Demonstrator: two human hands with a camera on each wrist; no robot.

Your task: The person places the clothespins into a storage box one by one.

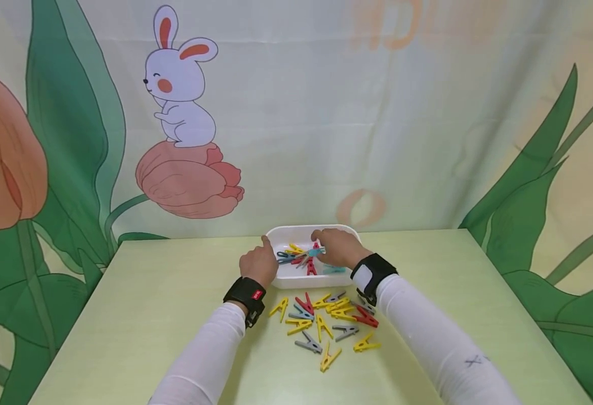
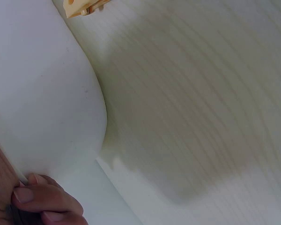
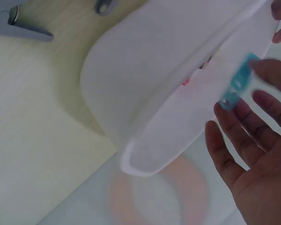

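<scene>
A white plastic tray [image 1: 304, 281] stands at the back of the table with several clothespins [image 1: 296, 256] in it, in yellow, red and dark blue tones. My left hand [image 1: 259, 263] grips the tray's left end; its fingers [image 2: 49, 199] are curled in the left wrist view, partly cut off by the frame. Over the inside of the tray, my right hand [image 1: 341, 247] has a light blue clothespin [image 3: 241, 79] between thumb and fingertips, blurred in the right wrist view. The other fingers of that hand are spread.
Several loose clothespins [image 1: 319, 326], yellow, red, grey and blue, lie scattered on the table [image 1: 175, 332] in front of the tray. Behind the tray hangs a printed curtain [image 1: 296, 140] that meets the table's back edge.
</scene>
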